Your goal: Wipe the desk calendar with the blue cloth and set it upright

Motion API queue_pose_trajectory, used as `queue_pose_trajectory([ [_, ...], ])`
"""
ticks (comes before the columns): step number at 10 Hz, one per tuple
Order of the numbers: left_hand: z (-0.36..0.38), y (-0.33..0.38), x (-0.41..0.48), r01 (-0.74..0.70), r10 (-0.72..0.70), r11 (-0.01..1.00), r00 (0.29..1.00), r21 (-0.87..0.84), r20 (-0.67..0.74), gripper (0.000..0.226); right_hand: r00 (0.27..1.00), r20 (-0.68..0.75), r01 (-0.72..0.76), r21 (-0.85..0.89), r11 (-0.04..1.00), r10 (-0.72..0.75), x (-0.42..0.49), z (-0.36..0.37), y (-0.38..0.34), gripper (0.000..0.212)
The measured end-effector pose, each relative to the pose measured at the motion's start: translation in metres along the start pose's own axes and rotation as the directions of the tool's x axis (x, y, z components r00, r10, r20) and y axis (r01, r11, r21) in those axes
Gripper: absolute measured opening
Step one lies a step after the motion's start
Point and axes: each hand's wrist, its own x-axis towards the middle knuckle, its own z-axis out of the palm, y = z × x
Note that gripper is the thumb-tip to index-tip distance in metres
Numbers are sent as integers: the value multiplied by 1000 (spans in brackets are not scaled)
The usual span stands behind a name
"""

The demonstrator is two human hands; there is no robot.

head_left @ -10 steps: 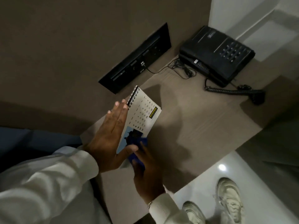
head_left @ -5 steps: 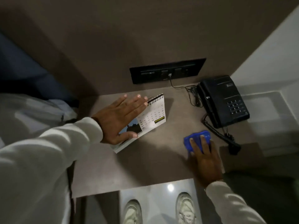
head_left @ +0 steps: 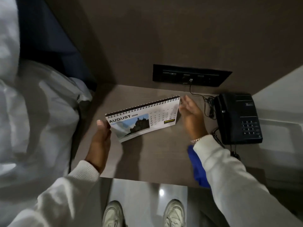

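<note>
Calendar: white spiral-bound desk calendar (head_left: 142, 118), "AUGUST 2026" page w/ a building photo, standing tilted on the brown wood-grain desk top (head_left: 155, 158), binding uppermost, centre of desk.
Left hand (head_left: 100, 136): at calendar's left end, thumb on the front corner; other fingers hidden behind, so grip can't be told in full.
Right hand (head_left: 191, 117): blurred, beside calendar's right edge, fingers straight and close together, holding nothing.
Cloth: crumpled blue cloth (head_left: 196, 166) lying near desk's front edge, partly under the right white sleeve (head_left: 229, 174).
Phone: black corded desk telephone (head_left: 237, 118) at right, well apart from calendar.
Wall: black socket panel (head_left: 190, 75) above desk.
</note>
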Motion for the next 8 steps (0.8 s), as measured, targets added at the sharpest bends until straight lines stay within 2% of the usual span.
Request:
queue_pose_trajectory([
  [1, 9, -3, 4, -12, 23, 995, 994, -98, 105, 56, 995, -25, -90, 137, 986, 95, 7, 15, 5, 43],
  [2, 8, 3, 30, -7, 19, 995, 992, -104, 123, 59, 990, -31, -124, 286, 950, 139, 6, 21, 13, 44],
  [3, -2, 21, 68, 22, -8, 995, 989, -95, 146, 62, 993, 34, -120, 368, 922, 116, 12, 24, 6, 48],
  [5, -4, 45, 121, 23, -13, 999, 976, -45, 220, 76, 997, -9, -64, 463, 884, 77, 36, 29, -1, 62],
  [6, -6, 48, 131, 11, -2, 999, 975, -41, 222, 71, 997, -4, -62, 467, 882, 72, 42, 30, 1, 74],
  [7, -9, 48, 131, 13, -8, 1000, 978, -24, 210, 70, 997, -42, -42, 449, 893, 68, 39, 34, -1, 59],
  [8, -10, 54, 123, -30, 33, 999, 988, -21, 148, 53, 989, -119, -16, 507, 862, 89, 31, 32, -13, 59],
])
